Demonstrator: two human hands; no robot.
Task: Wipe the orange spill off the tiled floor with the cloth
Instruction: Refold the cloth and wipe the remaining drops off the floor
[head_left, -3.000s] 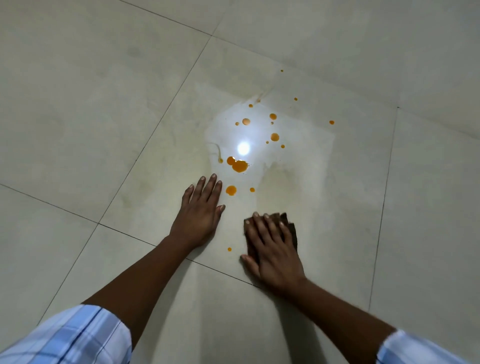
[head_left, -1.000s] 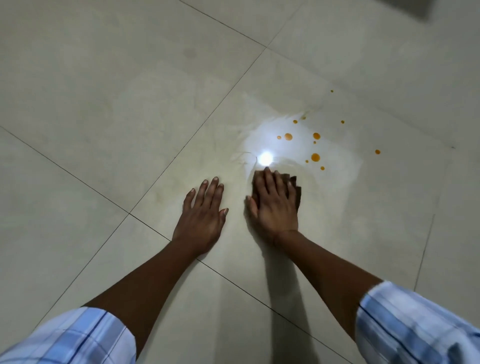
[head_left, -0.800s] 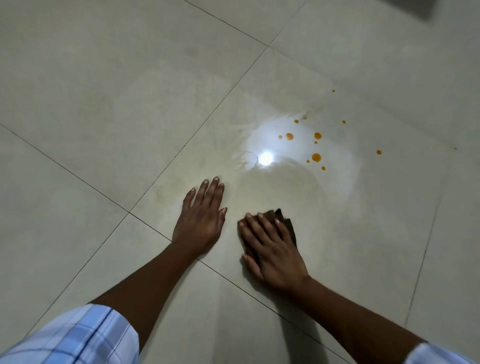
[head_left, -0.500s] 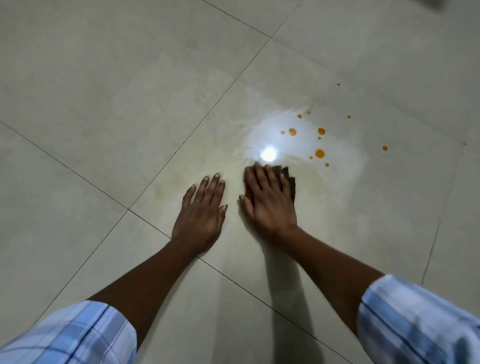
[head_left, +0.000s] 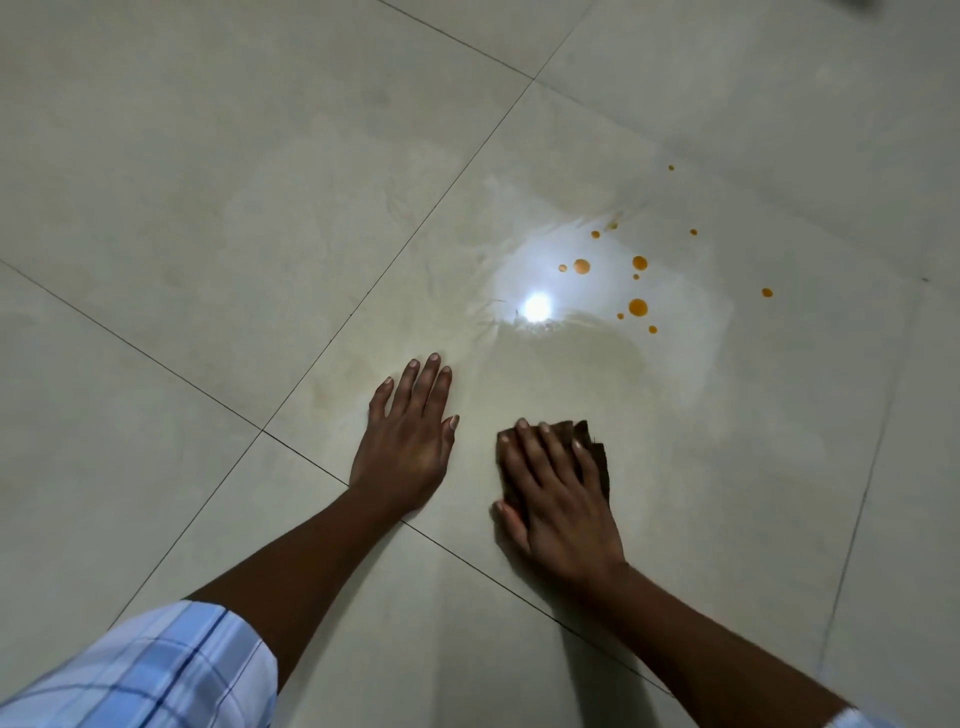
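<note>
My right hand (head_left: 558, 499) presses flat on a dark brown cloth (head_left: 595, 452) lying on the pale tiled floor (head_left: 260, 208); only the cloth's far and right edges show past my fingers. Several orange drops (head_left: 638, 307) dot the tile beyond the cloth, up and to the right, around a bright light reflection (head_left: 537, 307). A faint wet smear (head_left: 597, 358) lies between the drops and the cloth. My left hand (head_left: 408, 441) rests flat on the floor, fingers spread, just left of the cloth and holding nothing.
Dark grout lines (head_left: 415, 239) cross the floor, and one runs under both my wrists. Blue checked sleeves (head_left: 156, 670) show at the bottom corners. A smaller stray drop (head_left: 767, 292) sits far right of the main cluster.
My right hand has slid the cloth back toward me, away from the light reflection and the drops. The left hand has stayed planted in place.
</note>
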